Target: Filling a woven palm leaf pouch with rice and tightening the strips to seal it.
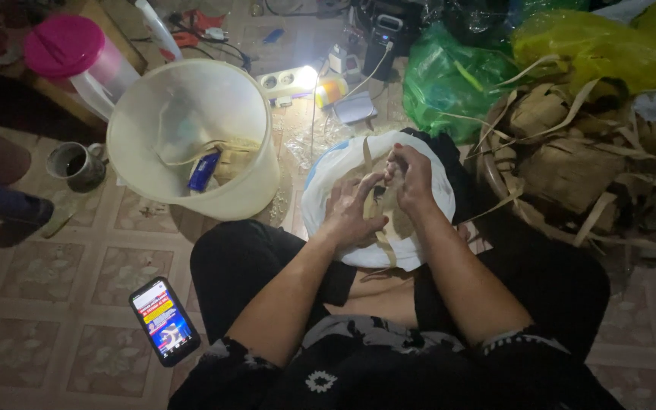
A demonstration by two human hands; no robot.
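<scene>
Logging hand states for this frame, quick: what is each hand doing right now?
Left hand: fingers spread, resting on the leaf strips over the white bag.
Right hand: closed, pinching a leaf strip; exact grip cannot be told.

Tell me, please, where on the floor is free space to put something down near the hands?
Bare tiles lie left of the phone, below the mug and bucket. Around both hands, left hand and right hand, it is crowded: white bag, green bag, dry leaf pile.
</scene>
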